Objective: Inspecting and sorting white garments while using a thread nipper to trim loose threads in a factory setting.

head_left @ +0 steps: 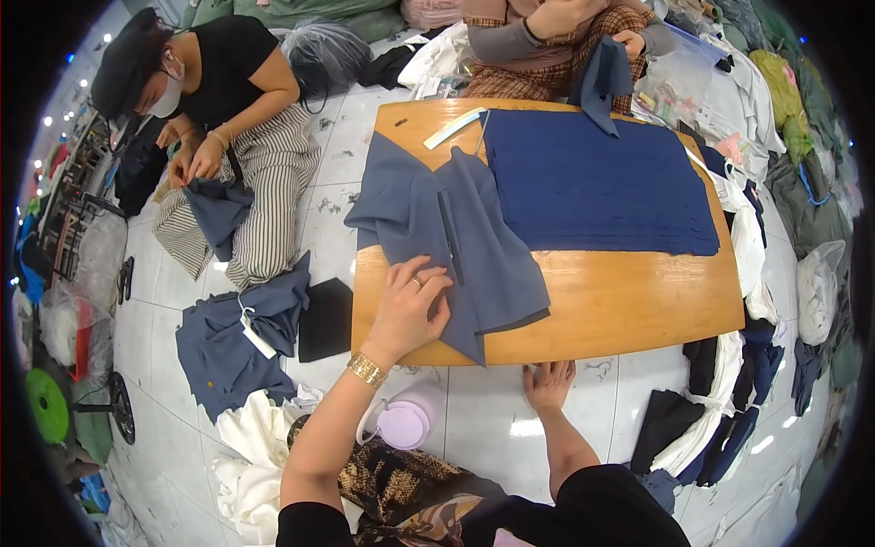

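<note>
Pressing slate-blue cloth (pixel 447 246) with spread left hand (pixel 410 305); right hand (pixel 550 383) flat on floor, fingers together; could slip off board (pixel 620 301) if tugged

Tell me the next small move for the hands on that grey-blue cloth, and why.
Probably bring the right hand up onto the grey-blue cloth: it rests on the floor below the wooden board, while only the left hand presses the cloth's lower corner, which overhangs the edge.
</note>
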`<state>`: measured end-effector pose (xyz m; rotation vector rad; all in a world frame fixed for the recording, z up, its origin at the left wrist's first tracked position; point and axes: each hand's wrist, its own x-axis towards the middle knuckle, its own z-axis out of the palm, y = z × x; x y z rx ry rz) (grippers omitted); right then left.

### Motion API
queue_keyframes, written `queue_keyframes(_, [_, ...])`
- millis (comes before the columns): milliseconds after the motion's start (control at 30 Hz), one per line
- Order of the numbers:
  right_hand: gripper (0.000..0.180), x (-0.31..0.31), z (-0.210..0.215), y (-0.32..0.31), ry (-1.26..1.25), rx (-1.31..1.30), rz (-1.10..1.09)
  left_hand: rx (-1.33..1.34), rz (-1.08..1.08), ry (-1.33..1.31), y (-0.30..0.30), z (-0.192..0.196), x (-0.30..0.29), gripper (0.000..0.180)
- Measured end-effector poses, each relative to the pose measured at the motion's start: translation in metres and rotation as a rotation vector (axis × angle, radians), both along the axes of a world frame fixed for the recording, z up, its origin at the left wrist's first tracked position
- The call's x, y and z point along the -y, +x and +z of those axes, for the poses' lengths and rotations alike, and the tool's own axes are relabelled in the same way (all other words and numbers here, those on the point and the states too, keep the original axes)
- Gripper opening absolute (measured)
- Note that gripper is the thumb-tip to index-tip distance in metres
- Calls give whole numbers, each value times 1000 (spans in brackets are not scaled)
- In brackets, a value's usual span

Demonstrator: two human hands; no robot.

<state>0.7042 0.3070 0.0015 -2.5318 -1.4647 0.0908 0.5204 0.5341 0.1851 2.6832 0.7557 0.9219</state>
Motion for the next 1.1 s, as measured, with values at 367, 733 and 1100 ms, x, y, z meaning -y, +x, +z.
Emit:
queue_keyframes(367, [51,-2,1,0,-43,-6,8,-100,57,-34,0,1,-3,35])
queue_keyframes(733, [51,-1,3,-1,-85,-38,-4,-173,87,-50,0,2,-3,45])
queue_keyframes(1100, [53,-1,-5,2,-69,-46,-17,-196,102,-42,1,3,-2,52])
